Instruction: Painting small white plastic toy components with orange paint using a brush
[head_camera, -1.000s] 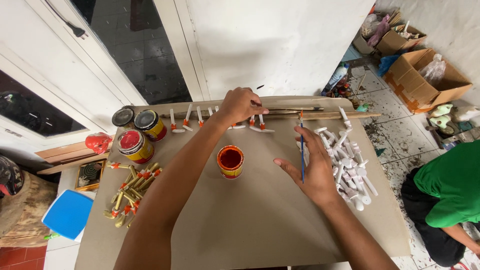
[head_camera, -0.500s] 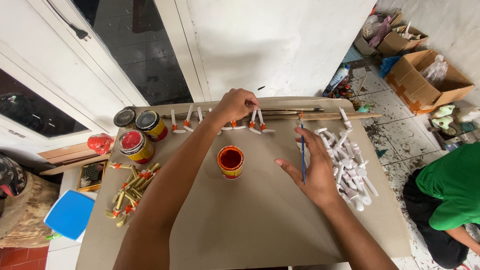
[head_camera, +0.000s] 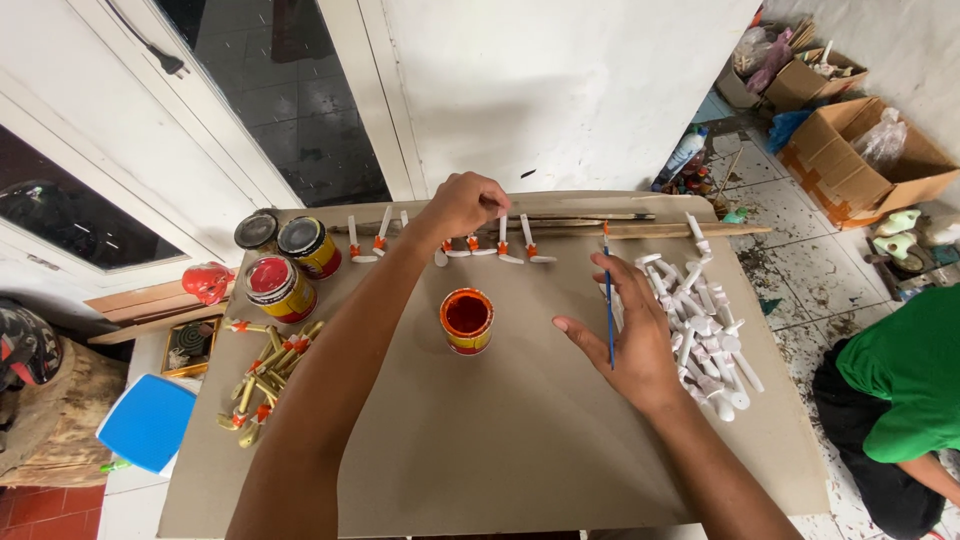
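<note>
Two hands work over the brown board (head_camera: 480, 450). My left hand (head_camera: 462, 205) reaches to the far edge, fingers closed together over the row of white pegs with orange bands (head_camera: 500, 248) leaning against a wooden stick (head_camera: 640, 232). My right hand (head_camera: 630, 335) lies spread beside the heap of plain white pegs (head_camera: 705, 330), a thin blue paintbrush (head_camera: 607, 295) held between its fingers. An open tin of orange paint (head_camera: 467, 320) stands between my arms. Three paint tins (head_camera: 285, 262) sit far left, above yellow-painted pieces (head_camera: 265, 375).

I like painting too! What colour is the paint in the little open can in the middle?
Orange-red paint fills the little can, seen best in the head view.
</note>
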